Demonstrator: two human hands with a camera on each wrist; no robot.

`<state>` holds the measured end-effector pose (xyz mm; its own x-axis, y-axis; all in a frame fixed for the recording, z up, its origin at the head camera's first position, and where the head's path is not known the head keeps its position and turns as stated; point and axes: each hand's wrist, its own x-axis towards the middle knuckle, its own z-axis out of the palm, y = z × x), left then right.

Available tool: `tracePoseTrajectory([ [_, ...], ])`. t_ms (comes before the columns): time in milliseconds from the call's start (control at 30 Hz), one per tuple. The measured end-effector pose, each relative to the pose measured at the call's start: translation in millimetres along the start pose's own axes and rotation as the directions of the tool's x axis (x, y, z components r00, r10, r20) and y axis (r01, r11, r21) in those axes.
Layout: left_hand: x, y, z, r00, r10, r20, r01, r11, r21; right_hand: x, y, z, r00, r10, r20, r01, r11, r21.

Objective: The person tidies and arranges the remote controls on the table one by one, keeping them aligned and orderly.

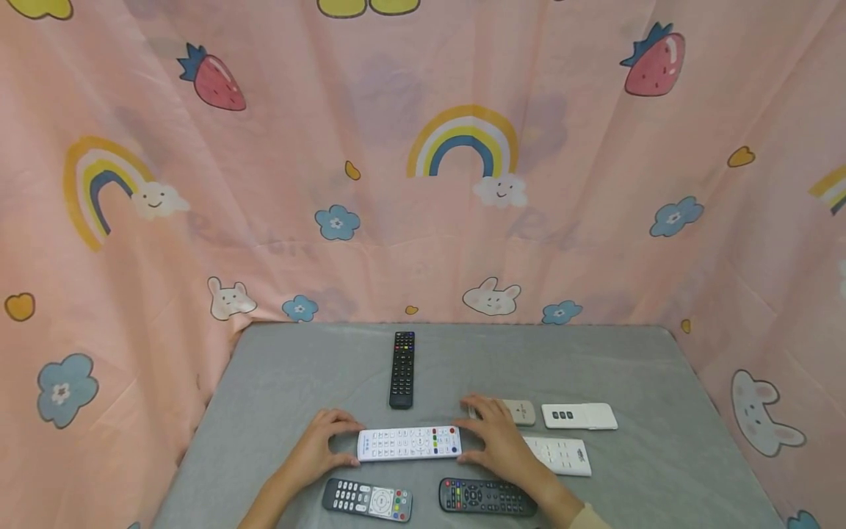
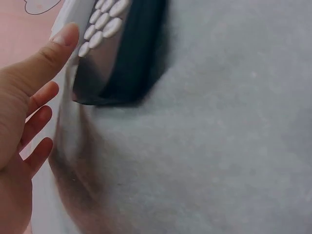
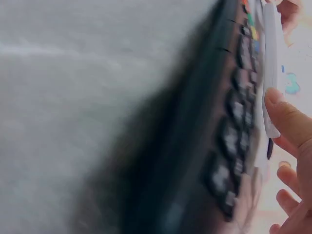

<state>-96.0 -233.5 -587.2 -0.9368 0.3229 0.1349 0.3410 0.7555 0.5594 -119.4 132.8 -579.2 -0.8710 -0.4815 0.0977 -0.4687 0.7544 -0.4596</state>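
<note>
A white remote control (image 1: 408,444) with several coloured buttons lies crosswise at the middle of the grey table. My left hand (image 1: 320,444) holds its left end, thumb at the near corner and index finger at the far one. On the other end, my right hand (image 1: 497,439) grips the corners the same way. The right wrist view shows the right thumb (image 3: 282,109) against the end of the white remote control (image 3: 272,63). Beyond the right hand, its raised fingers partly cover a beige remote (image 1: 521,413). In the left wrist view the left thumb (image 2: 61,44) stretches past a nearer dark remote.
A grey remote with white buttons (image 1: 367,500) and a black remote (image 1: 485,497) lie nearer me. Another black remote (image 1: 402,369) points away at the back. Two white remotes, one slim (image 1: 579,416) and one wider (image 1: 562,456), sit at right. A pink printed curtain (image 1: 423,250) surrounds the table.
</note>
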Motion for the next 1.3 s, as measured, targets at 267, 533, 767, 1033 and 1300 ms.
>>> tracePoseTrajectory([
  [267,9.4,7.7,-7.5,0.997,0.034,-0.074,-0.036,0.999,-0.021,10,0,-21,0.999,-0.019,-0.042,0.022,0.998,0.06],
  [533,16.1,14.0,-10.2,0.991,0.06,-0.122,-0.065,0.997,-0.03,18,3,-35,0.996,-0.058,-0.062,0.063,0.994,0.093],
  [767,21.5,17.3,-6.5,0.988,0.069,-0.14,-0.077,0.996,-0.049,24,8,-43,0.999,-0.021,-0.024,0.025,0.985,0.172],
  [1033,27.2,18.2,0.8,0.984,0.064,-0.169,-0.078,0.994,-0.074,33,18,-49,1.0,0.01,0.027,-0.017,0.966,0.257],
  [1300,32.5,27.8,2.6,0.981,0.022,-0.193,-0.044,0.993,-0.11,43,26,-54,0.999,0.035,0.039,-0.046,0.944,0.328],
])
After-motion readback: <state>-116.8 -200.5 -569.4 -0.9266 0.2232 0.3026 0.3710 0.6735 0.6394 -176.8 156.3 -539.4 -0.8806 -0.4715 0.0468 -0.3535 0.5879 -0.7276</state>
